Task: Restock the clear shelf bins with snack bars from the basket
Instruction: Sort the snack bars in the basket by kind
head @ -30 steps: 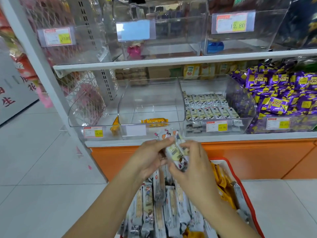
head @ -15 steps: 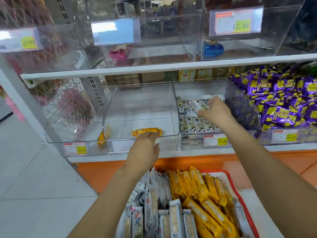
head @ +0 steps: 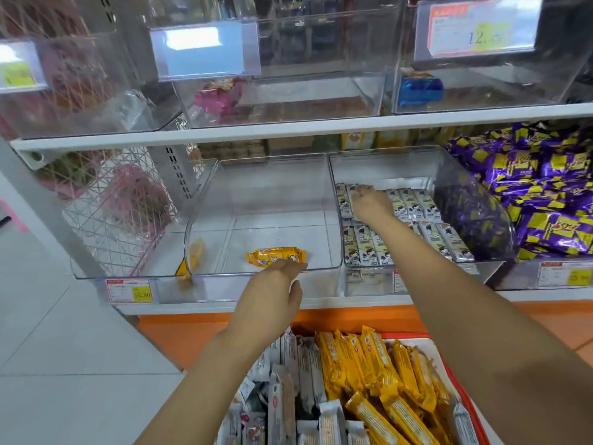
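A red-rimmed basket at the bottom holds several orange snack bars and white snack bars. The middle clear bin holds one orange bar near its front lip. My left hand hovers at that lip with relaxed fingers and holds nothing. The right clear bin holds rows of white bars. My right hand reaches into its back-left corner, fingers curled on a white snack bar set against the back row.
Purple and yellow packets fill the bin at far right. The shelf above carries nearly bare clear bins with price tags. A wire rack stands at left. An orange cabinet front lies below the shelf.
Both hands split apart from above the basket. My right hand carried a white bar into the right bin and moved to its back row. My left hand stays at the middle bin's lip.
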The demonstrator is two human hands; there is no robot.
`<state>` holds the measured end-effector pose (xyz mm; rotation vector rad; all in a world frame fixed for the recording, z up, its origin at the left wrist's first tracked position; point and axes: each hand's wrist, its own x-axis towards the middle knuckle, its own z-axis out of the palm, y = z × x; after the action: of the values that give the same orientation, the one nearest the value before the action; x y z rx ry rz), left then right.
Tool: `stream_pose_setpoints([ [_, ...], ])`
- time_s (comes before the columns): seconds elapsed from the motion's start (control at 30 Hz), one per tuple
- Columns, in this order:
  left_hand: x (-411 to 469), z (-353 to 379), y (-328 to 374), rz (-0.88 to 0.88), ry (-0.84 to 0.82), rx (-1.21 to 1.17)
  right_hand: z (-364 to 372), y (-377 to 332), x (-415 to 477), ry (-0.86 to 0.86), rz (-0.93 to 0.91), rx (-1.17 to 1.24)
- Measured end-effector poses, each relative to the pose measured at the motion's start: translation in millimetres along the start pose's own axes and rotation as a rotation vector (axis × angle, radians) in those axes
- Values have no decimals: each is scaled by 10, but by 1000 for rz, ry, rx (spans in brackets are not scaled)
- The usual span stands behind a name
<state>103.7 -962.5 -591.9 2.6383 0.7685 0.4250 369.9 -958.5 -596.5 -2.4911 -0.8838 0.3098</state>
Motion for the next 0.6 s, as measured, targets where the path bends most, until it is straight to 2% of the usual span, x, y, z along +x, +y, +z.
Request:
stream_pose_setpoints([
  [0.23,-103,-27,8,48,-26,-58,-59,52,-69,-47,-5,257],
  [0.37,-301,-109,-32,46,62,-93,-238,-35,-354,83,-33,187],
  [0.47,-496,-185,-140,-35,63,-64,-398,-155,-794,148,-150,141],
  [0.6,-809,-214,-445,-222,-110,120,-426,-305,-1593,69,-295,117],
])
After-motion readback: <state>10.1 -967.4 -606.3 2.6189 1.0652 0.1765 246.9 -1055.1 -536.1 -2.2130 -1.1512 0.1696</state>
